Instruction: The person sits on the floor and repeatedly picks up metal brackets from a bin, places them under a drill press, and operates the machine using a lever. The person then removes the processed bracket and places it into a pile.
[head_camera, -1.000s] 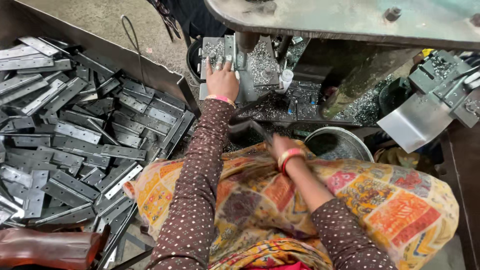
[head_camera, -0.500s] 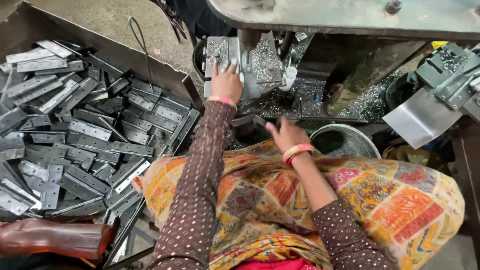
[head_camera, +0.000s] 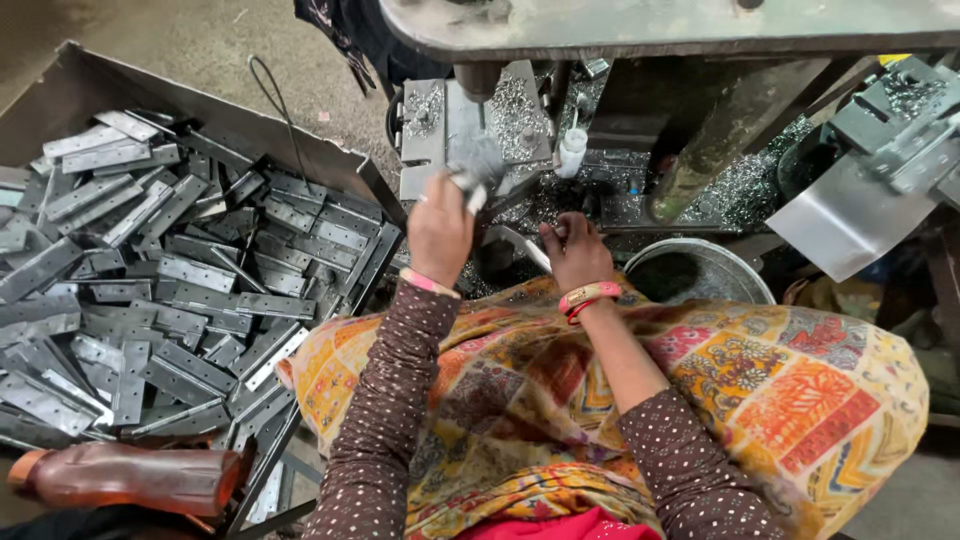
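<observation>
Steel plate, grey and punched with holes, fills the open metal tray (head_camera: 60, 75) at the person's left: dozens of flat hinge-like plates (head_camera: 150, 290) lie heaped in it, none sorted. The left hand (head_camera: 440, 228) is raised at the machine's jig (head_camera: 470, 125), fingers closed around 1 small metal piece (head_camera: 470, 185) held just below the vertical spindle; the piece is blurred, so its exact shape cannot be told. The right hand (head_camera: 575, 255) rests low by the machine base, fingers curled loosely, and whether it grips anything cannot be told. Judgement: work is at the loading or unloading point of 1 piece, with the large heap in the tray apparently untreated, so most of the job seems left. A round metal pail (head_camera: 740, 275) stands just right of the right hand; its contents are dark and unreadable. Metal shavings (head_camera: 745, 180) litter the machine bed. A white plastic bottle (head_camera: 571, 152) stands beside the jig, close to the left hand's path. A brown bottle (head_camera: 130, 478) lies near the tray's front corner. Patterned cloth (head_camera: 780, 390) covers the lap.
</observation>
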